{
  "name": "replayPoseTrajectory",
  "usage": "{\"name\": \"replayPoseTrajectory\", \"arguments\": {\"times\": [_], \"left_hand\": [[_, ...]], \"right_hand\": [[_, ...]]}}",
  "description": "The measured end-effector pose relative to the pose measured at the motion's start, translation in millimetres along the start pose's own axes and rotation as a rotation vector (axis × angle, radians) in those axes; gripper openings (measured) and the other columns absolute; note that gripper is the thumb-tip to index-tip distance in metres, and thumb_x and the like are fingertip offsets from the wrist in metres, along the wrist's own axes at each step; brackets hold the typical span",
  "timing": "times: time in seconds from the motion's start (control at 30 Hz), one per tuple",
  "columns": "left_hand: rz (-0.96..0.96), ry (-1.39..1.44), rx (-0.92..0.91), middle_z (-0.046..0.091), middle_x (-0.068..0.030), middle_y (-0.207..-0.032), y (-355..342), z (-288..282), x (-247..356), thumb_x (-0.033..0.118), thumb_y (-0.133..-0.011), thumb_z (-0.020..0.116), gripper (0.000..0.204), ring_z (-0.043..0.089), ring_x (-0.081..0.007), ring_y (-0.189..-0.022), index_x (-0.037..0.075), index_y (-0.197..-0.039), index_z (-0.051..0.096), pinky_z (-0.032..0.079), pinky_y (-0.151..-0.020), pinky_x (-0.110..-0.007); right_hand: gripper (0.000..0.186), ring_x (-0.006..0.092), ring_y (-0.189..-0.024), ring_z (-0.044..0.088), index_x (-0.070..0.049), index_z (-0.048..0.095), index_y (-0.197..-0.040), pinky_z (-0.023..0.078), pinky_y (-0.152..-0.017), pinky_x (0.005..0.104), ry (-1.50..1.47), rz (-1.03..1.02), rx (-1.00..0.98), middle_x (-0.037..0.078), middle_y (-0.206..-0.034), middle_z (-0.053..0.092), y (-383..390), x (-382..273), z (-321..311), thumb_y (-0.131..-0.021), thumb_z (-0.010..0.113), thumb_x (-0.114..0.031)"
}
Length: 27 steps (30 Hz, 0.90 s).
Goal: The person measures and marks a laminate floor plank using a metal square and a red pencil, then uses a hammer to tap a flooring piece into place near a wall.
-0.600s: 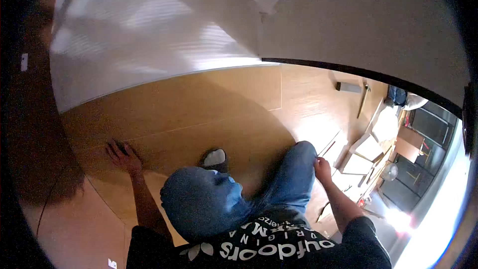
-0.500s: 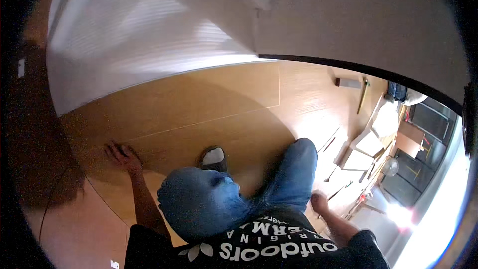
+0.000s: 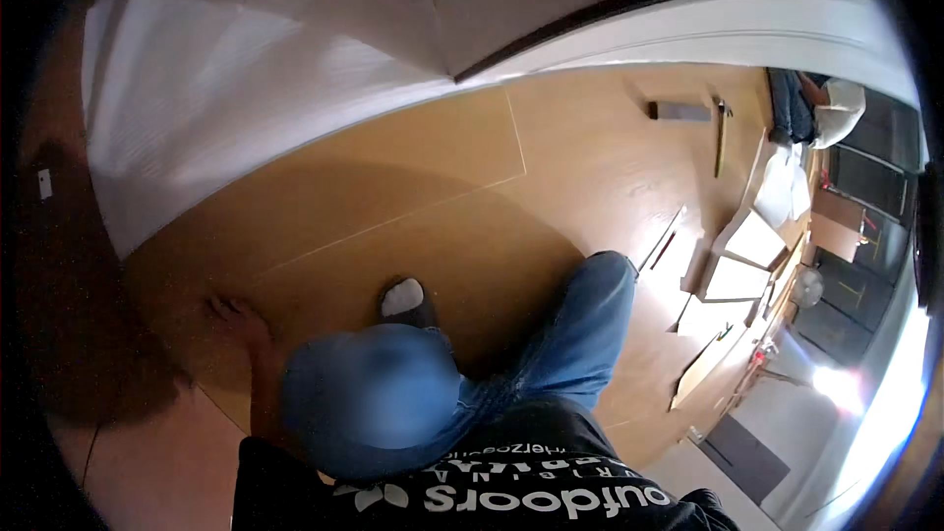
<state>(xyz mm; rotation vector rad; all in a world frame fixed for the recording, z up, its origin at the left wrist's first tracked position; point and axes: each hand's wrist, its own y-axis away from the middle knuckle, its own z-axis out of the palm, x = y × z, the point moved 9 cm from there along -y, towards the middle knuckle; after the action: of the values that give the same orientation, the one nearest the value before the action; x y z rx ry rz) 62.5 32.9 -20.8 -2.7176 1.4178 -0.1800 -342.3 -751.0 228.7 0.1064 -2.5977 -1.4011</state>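
My left hand [image 3: 239,319] is down at the light wooden floor panel [image 3: 433,226], in dim shadow. Its fingers stretch outward and hold nothing that I can see. My right hand is out of view; only the black sleeve [image 3: 703,506] on that side shows at the lower edge. Between the arms, my jeans-clad knees [image 3: 595,305] are bent, and a foot in a dark shoe [image 3: 405,299] rests on the panel.
A pale rippled sheet [image 3: 256,88] borders the panel ahead. To the far right lie a grey block [image 3: 680,111], a hammer [image 3: 721,143], open white boxes [image 3: 739,278] and a long wooden strip [image 3: 700,369]. Another person [image 3: 834,110] crouches beyond, and a bright lamp [image 3: 836,388] shines.
The view has turned toward the right, showing more floor and the other person there. My right hand has gone out of sight. My left hand stays at the floor.
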Motion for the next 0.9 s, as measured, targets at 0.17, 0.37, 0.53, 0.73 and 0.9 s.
{"name": "replayPoseTrajectory", "arguments": {"times": [0.17,0.37,0.53,0.73,0.9], "left_hand": [[-0.045,0.014,-0.128,0.033,-0.0221,-0.168,-15,26,-40,0.045,-0.112,0.043,0.063,0.04,-0.0429,-0.148,0.009,-0.163,0.038,0.033,-0.121,-0.056],[0.024,-0.093,-0.443,0.032,-0.0239,-0.168,-10,48,19,0.032,-0.109,0.051,0.066,0.038,-0.0439,-0.149,0.004,-0.165,0.031,0.032,-0.123,-0.053],[0.059,-0.001,-0.164,0.037,-0.0241,-0.163,-1,23,-17,0.033,-0.107,0.054,0.066,0.039,-0.0416,-0.145,0.004,-0.162,0.035,0.034,-0.12,-0.053],[-0.113,0.311,-0.385,0.009,-0.0184,-0.177,17,24,78,0.033,-0.104,0.051,0.074,0.008,-0.0456,-0.161,0.006,-0.167,0.024,0.011,-0.131,-0.056],[-0.158,0.226,-0.351,0.011,-0.0142,-0.177,33,-19,105,0.036,-0.102,0.053,0.076,0.011,-0.0451,-0.16,0.007,-0.166,0.026,0.014,-0.13,-0.057]], "right_hand": [[0.023,0.0183,-0.089,0.065,-0.001,0.074,-0.107,0.053,-0.08,0.0359,-0.056,-0.114,-0.024,0.013,-0.097,0.074,-50,10,2,-0.095,0.068,-0.02],[0.023,0.0181,-0.085,0.065,-0.001,0.075,-0.104,0.053,-0.077,0.0356,-0.103,-0.19,-0.008,0.011,-0.094,0.074,-100,46,-20,-0.095,0.068,-0.022],[0.024,0.018,-0.082,0.065,-0.001,0.075,-0.102,0.053,-0.075,0.0354,-0.052,-0.334,-0.072,0.01,-0.091,0.075,-150,11,-17,-0.094,0.068,-0.023],[0.025,0.0178,-0.078,0.065,-0.002,0.076,-0.099,0.053,-0.071,0.0351,-0.003,-0.552,-0.086,0.009,-0.087,0.075,-235,-43,-92,-0.094,0.068,-0.025],[0.026,0.0177,-0.075,0.064,-0.002,0.076,-0.097,0.053,-0.069,0.0349,0.055,-0.849,0.079,0.008,-0.084,0.075,-260,-201,-229,-0.093,0.068,-0.026]]}}
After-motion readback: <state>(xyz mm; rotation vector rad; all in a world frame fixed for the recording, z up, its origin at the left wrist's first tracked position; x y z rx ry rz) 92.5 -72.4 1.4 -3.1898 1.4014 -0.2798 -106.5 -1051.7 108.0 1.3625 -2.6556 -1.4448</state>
